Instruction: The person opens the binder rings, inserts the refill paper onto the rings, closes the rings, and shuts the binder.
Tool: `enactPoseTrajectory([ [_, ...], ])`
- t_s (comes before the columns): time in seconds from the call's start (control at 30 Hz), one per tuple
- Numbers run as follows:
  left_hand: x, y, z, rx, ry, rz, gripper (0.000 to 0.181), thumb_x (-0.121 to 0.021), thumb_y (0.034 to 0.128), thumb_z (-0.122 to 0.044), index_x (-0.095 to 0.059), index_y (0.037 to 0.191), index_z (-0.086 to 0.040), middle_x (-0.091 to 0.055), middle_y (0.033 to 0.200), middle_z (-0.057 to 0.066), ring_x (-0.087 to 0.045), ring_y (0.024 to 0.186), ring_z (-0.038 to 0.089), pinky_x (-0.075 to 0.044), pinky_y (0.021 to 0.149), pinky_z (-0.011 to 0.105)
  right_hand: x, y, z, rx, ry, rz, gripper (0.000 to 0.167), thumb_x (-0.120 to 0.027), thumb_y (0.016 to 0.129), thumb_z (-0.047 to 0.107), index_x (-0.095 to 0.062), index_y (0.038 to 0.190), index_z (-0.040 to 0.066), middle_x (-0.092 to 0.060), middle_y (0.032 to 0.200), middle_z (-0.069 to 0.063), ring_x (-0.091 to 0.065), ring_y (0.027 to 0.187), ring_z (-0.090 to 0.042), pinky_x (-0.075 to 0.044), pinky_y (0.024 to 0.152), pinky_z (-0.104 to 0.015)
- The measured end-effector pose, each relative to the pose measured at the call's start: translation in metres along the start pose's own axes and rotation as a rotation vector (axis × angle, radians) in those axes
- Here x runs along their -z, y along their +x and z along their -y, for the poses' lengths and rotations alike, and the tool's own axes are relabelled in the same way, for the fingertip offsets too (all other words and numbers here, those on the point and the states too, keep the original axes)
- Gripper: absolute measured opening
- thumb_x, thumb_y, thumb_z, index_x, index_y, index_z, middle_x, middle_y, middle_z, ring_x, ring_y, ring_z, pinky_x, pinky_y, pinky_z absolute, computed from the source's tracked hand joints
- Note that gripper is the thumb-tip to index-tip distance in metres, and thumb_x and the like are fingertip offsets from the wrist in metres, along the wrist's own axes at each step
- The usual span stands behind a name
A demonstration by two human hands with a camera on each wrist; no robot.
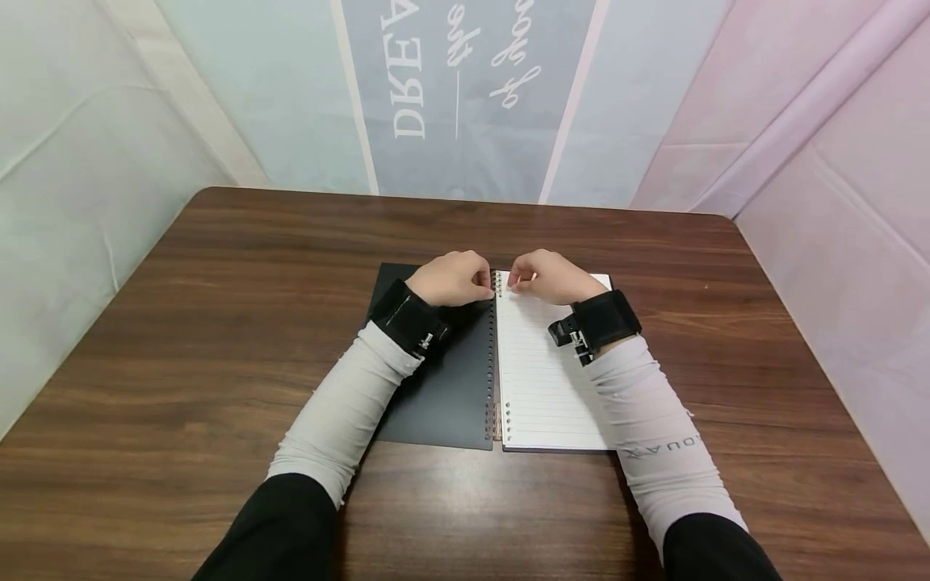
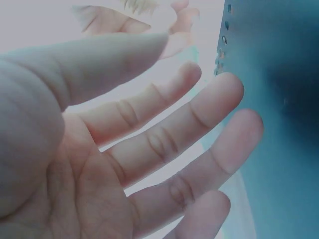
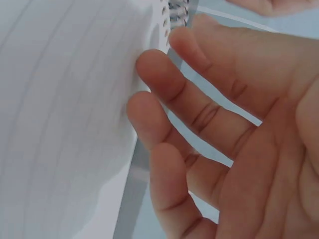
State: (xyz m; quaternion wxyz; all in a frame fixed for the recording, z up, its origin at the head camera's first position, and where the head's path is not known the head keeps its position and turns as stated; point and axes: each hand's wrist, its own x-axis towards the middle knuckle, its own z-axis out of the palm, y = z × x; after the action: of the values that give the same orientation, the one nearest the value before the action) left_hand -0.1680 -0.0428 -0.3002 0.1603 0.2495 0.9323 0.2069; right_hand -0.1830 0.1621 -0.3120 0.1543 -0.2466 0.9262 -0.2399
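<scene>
An open ring-bound notebook lies on the table in front of me, with a dark cover (image 1: 443,387) at left and white lined pages (image 1: 545,379) at right. Metal rings (image 3: 178,12) run along its middle. My left hand (image 1: 454,278) is over the top of the cover near the binding; in the left wrist view its thumb stands apart from gently bent fingers (image 2: 214,104), with nothing between them. Across the binding, my right hand (image 1: 552,276) is at the top of the pages, its loosely bent fingertips (image 3: 149,69) by the page edge. The thumb and forefinger are close together near the rings.
The brown wooden table (image 1: 182,363) extends around the notebook on all sides. Pale cloth hangs behind it, with a printed grey-blue panel (image 1: 472,153) in the middle. Black bands (image 1: 606,319) circle both wrists, and light sleeves cover the forearms.
</scene>
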Motion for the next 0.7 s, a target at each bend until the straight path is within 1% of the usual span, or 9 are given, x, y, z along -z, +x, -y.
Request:
enactPoseTrajectory([
  [0.27,0.003,-0.019,0.005,0.036,0.038,-0.05,0.02,-0.062,0.0982,-0.03,-0.069,0.099,-0.011,-0.066,0.089,0.004,-0.058,0.073,0.017,-0.045,0.067,0.031,0.003,-0.013,0.001,-0.036,-0.017,-0.009,0.011,-0.059,0.098,0.01,-0.068,0.102,0.005,-0.068,0.1,-0.013,-0.057,0.088,-0.025,-0.045,0.081,-0.039],
  [0.43,0.006,-0.032,0.011,0.054,0.06,-0.076,0.019,-0.062,0.0983,-0.029,-0.069,0.101,-0.011,-0.066,0.087,0.004,-0.057,0.07,0.017,-0.043,0.065,0.031,0.003,-0.023,0.002,-0.029,-0.036,-0.028,0.014,-0.06,0.099,0.015,-0.069,0.104,0.005,-0.068,0.099,-0.013,-0.059,0.086,-0.024,-0.047,0.079,-0.039],
  [0.53,0.006,-0.04,0.013,0.049,0.071,-0.106,0.018,-0.062,0.0984,-0.028,-0.069,0.101,-0.011,-0.066,0.084,0.004,-0.056,0.069,0.017,-0.043,0.064,0.031,0.003,-0.031,0.002,-0.025,-0.045,-0.041,0.016,-0.059,0.1,0.017,-0.069,0.105,0.005,-0.069,0.102,-0.013,-0.06,0.086,-0.024,-0.048,0.078,-0.039],
  [0.6,0.006,-0.046,0.013,0.04,0.074,-0.13,0.018,-0.062,0.0984,-0.027,-0.069,0.102,-0.011,-0.066,0.084,0.004,-0.057,0.069,0.017,-0.044,0.065,0.031,0.003,-0.035,0.003,-0.02,-0.049,-0.047,0.017,-0.059,0.1,0.017,-0.069,0.106,0.005,-0.07,0.104,-0.013,-0.063,0.09,-0.025,-0.05,0.079,-0.041],
  [0.7,0.006,-0.056,0.01,0.022,0.073,-0.165,0.016,-0.063,0.098,-0.026,-0.069,0.102,-0.012,-0.068,0.083,0.003,-0.059,0.069,0.017,-0.046,0.064,0.032,0.003,-0.043,0.005,-0.017,-0.058,-0.054,0.019,-0.058,0.1,0.018,-0.069,0.11,0.005,-0.071,0.108,-0.012,-0.063,0.102,-0.03,-0.051,0.086,-0.045],
])
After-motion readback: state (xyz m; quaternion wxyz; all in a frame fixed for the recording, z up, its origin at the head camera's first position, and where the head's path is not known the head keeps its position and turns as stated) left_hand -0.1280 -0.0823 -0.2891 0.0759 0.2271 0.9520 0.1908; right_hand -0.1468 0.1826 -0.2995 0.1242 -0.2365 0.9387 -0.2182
